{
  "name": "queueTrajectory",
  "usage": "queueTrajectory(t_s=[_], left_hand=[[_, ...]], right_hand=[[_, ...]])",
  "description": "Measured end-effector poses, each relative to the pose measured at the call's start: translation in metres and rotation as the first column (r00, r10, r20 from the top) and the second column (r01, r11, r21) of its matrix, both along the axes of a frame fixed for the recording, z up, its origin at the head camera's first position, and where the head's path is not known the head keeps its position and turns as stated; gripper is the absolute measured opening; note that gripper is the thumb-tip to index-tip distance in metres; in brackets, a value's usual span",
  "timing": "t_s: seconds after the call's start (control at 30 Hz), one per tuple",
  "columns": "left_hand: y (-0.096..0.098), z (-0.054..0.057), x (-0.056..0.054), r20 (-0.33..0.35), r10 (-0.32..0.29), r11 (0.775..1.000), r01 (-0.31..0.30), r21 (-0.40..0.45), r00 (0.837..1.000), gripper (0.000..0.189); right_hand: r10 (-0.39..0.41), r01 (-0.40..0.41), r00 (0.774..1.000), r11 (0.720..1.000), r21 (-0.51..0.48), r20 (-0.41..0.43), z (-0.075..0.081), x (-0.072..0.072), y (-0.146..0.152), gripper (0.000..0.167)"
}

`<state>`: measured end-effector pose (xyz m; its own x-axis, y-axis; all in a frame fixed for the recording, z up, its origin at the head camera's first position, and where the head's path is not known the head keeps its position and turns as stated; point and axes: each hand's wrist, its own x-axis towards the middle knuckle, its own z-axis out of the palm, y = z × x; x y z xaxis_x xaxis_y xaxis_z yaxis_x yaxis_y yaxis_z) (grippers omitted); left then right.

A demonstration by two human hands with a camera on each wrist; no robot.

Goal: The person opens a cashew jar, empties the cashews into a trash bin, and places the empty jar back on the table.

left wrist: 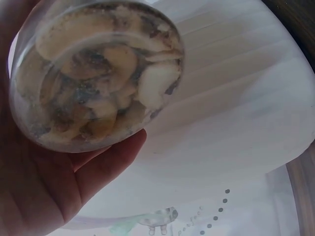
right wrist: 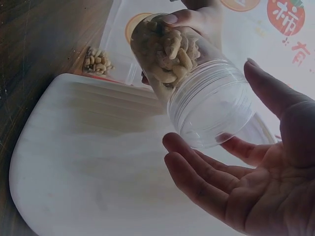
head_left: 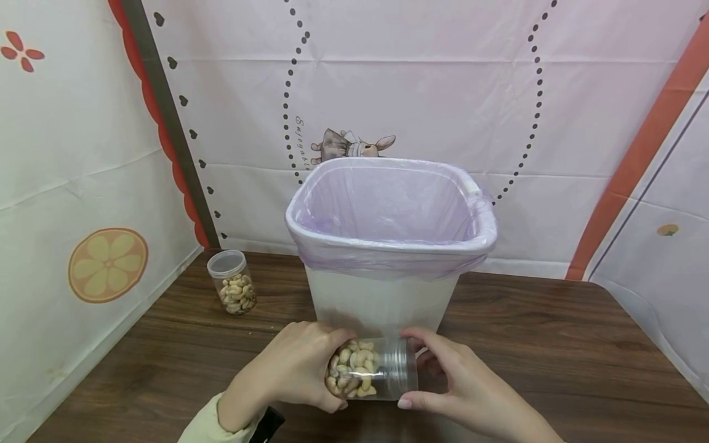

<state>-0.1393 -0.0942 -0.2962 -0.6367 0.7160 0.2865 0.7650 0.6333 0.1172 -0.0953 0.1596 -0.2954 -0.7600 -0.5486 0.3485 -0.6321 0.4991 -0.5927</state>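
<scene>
In the head view, a clear plastic jar of cashews (head_left: 354, 369) lies sideways in front of the white bin, its transparent screw lid (head_left: 400, 368) facing right. My left hand (head_left: 301, 366) grips the jar round its base end, thumb below and fingers above. The left wrist view looks at the jar's round bottom (left wrist: 98, 78), with cashews against it. My right hand (head_left: 460, 375) is spread around the lid end, fingertips right at its edge. In the right wrist view its thumb and loosely bent fingers (right wrist: 197, 172) stand on either side of the lid (right wrist: 216, 108).
Behind the hands stands a white bin (head_left: 382, 295) with a purple liner (head_left: 388, 203) folded over its rim. A second clear jar of cashews (head_left: 235, 286) stands upright at the left on the dark wooden table (head_left: 532, 344). Printed cloth (head_left: 410, 98) hangs behind.
</scene>
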Motion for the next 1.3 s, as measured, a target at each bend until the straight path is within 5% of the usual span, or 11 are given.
queueTrajectory(t_s=[0.23, 0.4, 0.53, 0.7, 0.9, 1.3], left_hand=[[-0.0009, -0.0012, -0.0016, 0.013, -0.01, 1.0, 0.01, -0.004, 1.0, 0.068], [-0.0013, -0.0018, -0.0023, 0.003, -0.008, 1.0, 0.008, -0.008, 1.0, 0.068], [-0.002, -0.0017, -0.0021, -0.008, 0.004, 1.0, -0.004, -0.004, 1.0, 0.067], [-0.0015, -0.0008, -0.0008, -0.045, 0.026, 1.0, -0.027, -0.01, 0.999, 0.066], [0.001, 0.0005, 0.0017, -0.099, 0.042, 0.999, -0.043, -0.013, 0.994, 0.066], [0.0029, 0.0018, 0.0057, -0.161, 0.038, 0.999, -0.042, -0.021, 0.986, 0.065]], right_hand=[[0.033, -0.032, 0.972, 0.999, 0.008, -0.234, -0.0042, -0.0024, 0.0005, 0.066], [0.035, -0.024, 0.951, 0.999, 0.039, -0.308, -0.0052, -0.0032, 0.0003, 0.071], [-0.021, 0.038, 0.969, 0.997, 0.061, -0.246, -0.0033, -0.001, -0.0003, 0.073], [-0.109, 0.113, 0.993, 0.989, 0.093, -0.045, 0.0, 0.0014, -0.0008, 0.068], [-0.067, 0.055, 0.989, 0.994, 0.09, 0.135, -0.0003, -0.0021, 0.0014, 0.057], [-0.011, 0.001, 0.988, 0.998, 0.063, 0.154, -0.0032, -0.0043, 0.0013, 0.046]])
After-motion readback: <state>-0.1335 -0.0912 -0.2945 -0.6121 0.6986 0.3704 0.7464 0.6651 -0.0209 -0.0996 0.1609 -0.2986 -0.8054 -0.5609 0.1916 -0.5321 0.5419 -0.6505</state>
